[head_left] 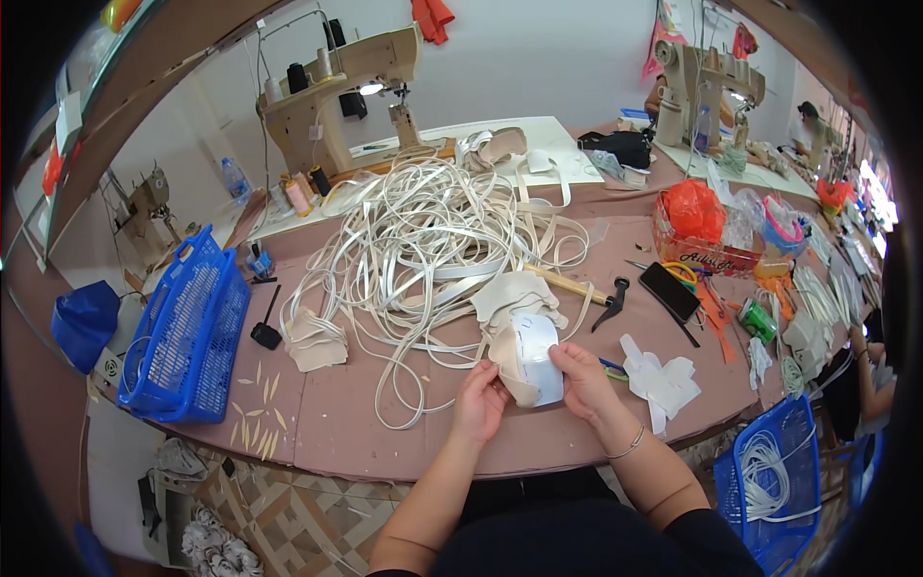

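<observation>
In front of me, my left hand point(483, 399) pinches the edge of a beige cut piece point(520, 381), which looks like leather or fabric. My right hand point(585, 381) grips the right edge of a glossy white pattern piece point(539, 358) with pen marks, lying against the beige one. Just beyond my hands is a stack of similar beige pieces point(516, 296). A hammer point(610, 306) with a wooden handle lies to its right. White cut pieces point(661, 382) rest right of my right hand. Behind everything spreads a tangled heap of white and beige strips point(423, 240).
A blue basket point(192, 332) stands at the table's left, near a small black brush point(266, 334). A black phone point(669, 291), a green can point(758, 320) and a box point(700, 252) with a red bag lie right. Behind are sewing machines point(336, 106). Another blue basket point(728, 490) sits lower right.
</observation>
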Motion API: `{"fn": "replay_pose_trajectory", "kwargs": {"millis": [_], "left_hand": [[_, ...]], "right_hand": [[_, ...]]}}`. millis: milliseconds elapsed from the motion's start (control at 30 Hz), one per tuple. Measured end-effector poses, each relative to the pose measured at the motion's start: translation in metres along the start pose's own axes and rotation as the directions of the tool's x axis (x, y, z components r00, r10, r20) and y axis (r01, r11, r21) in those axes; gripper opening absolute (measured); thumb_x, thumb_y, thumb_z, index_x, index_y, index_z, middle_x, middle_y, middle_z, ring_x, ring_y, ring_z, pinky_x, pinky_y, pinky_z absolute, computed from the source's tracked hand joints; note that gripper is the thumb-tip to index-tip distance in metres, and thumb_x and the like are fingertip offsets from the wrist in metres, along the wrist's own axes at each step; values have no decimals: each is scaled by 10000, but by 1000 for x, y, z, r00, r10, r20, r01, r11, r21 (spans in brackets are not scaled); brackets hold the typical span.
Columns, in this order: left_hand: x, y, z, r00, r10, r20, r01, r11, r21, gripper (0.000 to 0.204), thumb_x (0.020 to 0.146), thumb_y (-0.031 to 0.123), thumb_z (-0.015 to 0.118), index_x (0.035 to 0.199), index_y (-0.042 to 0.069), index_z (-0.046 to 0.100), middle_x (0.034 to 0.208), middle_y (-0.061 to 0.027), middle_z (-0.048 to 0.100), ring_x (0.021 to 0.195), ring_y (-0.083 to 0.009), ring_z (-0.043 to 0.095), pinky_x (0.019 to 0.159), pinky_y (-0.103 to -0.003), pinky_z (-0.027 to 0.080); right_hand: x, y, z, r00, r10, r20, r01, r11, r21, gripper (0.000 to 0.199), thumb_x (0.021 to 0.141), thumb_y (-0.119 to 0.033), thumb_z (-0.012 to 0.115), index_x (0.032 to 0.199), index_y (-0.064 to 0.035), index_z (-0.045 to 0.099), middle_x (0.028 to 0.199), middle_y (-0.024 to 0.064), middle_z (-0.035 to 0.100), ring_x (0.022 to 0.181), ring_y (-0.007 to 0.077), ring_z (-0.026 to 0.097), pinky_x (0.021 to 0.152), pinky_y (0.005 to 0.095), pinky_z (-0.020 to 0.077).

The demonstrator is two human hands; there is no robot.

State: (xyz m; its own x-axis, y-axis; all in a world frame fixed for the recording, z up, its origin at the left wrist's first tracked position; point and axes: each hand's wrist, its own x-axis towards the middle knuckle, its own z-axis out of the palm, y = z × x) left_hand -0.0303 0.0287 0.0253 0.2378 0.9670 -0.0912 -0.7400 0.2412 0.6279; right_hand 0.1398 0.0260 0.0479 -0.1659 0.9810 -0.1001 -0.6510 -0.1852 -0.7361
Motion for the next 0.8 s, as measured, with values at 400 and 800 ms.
{"fn": "replay_pose_trajectory", "kwargs": {"millis": [400, 800], "left_hand": [[-8, -21, 17, 895, 426, 132, -368, 537, 759, 324, 836, 71, 560, 1120, -22, 434, 1036, -104, 553, 914, -129, 532, 820, -279, 442], [-10, -6, 24, 996, 91, -14, -90, 996, 17, 361, 820, -9, 511, 1168, 2, 416, 1044, -107, 555, 1011, -183, 530, 890, -314, 424]], "right_hand": [[-12, 12, 13, 951, -306, -56, 249, 856, -454, 228, 774, -13, 643, 984, 9, 555, 876, 65, 626, 754, 94, 593, 673, 216, 484], [-12, 4, 9, 996, -90, -29, 87, 993, -79, 237, 789, -48, 636, 998, 4, 536, 934, 89, 615, 826, 124, 595, 754, 265, 491]]}}
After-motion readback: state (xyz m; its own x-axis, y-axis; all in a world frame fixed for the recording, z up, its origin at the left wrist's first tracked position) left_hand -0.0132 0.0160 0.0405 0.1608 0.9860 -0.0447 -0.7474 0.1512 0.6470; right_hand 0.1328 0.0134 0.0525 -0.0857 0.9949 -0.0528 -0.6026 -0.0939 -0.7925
